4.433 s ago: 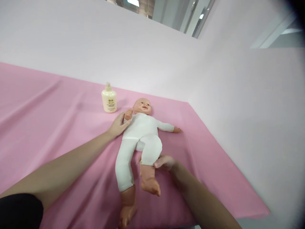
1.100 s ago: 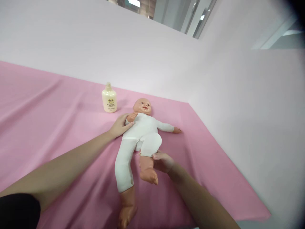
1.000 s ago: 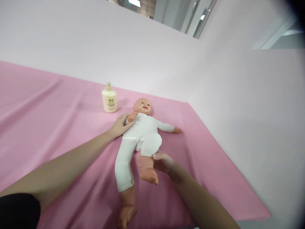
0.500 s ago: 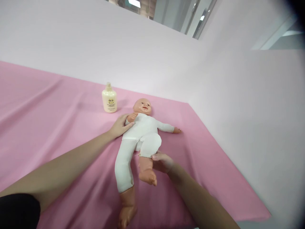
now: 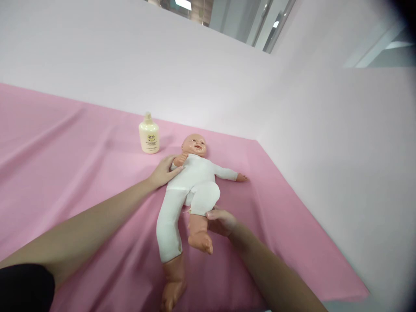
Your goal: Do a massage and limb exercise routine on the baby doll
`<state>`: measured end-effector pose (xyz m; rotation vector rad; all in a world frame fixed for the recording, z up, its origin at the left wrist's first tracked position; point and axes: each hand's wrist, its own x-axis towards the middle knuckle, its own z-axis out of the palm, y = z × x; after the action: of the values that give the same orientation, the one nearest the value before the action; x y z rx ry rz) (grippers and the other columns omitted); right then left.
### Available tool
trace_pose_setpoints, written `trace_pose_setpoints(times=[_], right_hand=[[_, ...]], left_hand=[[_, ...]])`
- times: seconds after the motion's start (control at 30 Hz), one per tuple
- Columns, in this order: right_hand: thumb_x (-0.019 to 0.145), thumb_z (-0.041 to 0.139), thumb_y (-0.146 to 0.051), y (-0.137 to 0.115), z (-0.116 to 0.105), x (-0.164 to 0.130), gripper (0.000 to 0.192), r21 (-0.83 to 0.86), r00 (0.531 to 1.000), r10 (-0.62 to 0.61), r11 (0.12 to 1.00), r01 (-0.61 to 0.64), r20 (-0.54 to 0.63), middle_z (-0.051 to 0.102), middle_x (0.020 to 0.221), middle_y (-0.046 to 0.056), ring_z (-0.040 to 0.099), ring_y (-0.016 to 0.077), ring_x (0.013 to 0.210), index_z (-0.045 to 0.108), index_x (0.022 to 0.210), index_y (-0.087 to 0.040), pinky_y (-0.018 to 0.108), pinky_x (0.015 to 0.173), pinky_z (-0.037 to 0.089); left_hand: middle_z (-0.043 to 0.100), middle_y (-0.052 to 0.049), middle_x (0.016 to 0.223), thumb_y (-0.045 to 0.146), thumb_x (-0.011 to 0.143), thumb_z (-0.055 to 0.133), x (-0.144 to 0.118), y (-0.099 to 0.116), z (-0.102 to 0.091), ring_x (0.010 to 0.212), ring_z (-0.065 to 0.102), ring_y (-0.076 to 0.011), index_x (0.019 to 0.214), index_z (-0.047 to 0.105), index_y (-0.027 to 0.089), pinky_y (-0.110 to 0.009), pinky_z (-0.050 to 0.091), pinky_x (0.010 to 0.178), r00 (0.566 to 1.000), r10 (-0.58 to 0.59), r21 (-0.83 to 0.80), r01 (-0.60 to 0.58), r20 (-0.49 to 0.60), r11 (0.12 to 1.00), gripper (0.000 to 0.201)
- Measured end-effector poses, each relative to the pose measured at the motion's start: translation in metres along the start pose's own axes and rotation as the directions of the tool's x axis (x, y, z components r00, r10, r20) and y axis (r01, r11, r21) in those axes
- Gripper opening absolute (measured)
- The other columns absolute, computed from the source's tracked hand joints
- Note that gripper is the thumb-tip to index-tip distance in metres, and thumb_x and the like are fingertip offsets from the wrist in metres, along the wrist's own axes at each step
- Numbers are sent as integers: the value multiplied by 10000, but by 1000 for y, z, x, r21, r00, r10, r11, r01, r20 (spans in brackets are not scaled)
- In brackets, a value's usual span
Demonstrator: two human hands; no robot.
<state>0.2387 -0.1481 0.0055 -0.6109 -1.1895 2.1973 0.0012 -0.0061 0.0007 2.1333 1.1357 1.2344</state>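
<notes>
Doll (image 5: 193,182) is lying face-up on the pink-covered table (image 5: 65,164), right hand (image 5: 221,221) fingers wrapping its bent bare leg, left hand (image 5: 164,171) lying flat, fingers loose, at its shoulder. Pulling hard risks dragging it toward the lotion bottle (image 5: 148,134).

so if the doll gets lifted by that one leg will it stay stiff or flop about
Probably flops: the doll has a soft-looking white cloth body, creased at the hip, with hard-looking limbs. The bent leg by the right hand seems loosely jointed, so the torso would likely dangle. The head looks like hard plastic and may swing down heavily. The left hand rests at its shoulder.
</notes>
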Motion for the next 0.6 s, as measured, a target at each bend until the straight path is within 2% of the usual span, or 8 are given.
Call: trace_pose_setpoints(times=[0.1, 0.27, 0.6], right_hand=[[693, 804, -506, -1, 0, 0, 432, 10, 1000, -1, 1000, 0, 7, 720, 733, 55, 679, 217, 745, 706, 904, -142, 373, 780, 519], [688, 834, -469, -1, 1, -1, 434, 44, 1000, 5, 999, -5, 16, 752, 846, 73, 683, 211, 795, 717, 948, -141, 346, 770, 506], [680, 847, -496, -2, 1, 0, 443, 32, 1000, -2, 999, 1, 20, 762, 835, 65, 687, 199, 767, 724, 914, -141, 316, 729, 509]], left_hand=[[725, -135, 1217, 564, 886, 579, 0, 1, 0, 1131, 664, -330, 1198, 642, 165, -492, 527, 1019, 1000, 10, -4, -10, 0, 1000, 510], [722, -138, 1218, 560, 886, 572, 0, 2, -1, 1134, 664, -331, 1189, 638, 163, -494, 517, 1029, 1000, 11, 3, -11, 1, 1000, 504], [726, -137, 1201, 566, 888, 570, 0, 2, 0, 1114, 667, -329, 1181, 638, 161, -488, 524, 1009, 1000, 10, -1, -10, 5, 1000, 505]])
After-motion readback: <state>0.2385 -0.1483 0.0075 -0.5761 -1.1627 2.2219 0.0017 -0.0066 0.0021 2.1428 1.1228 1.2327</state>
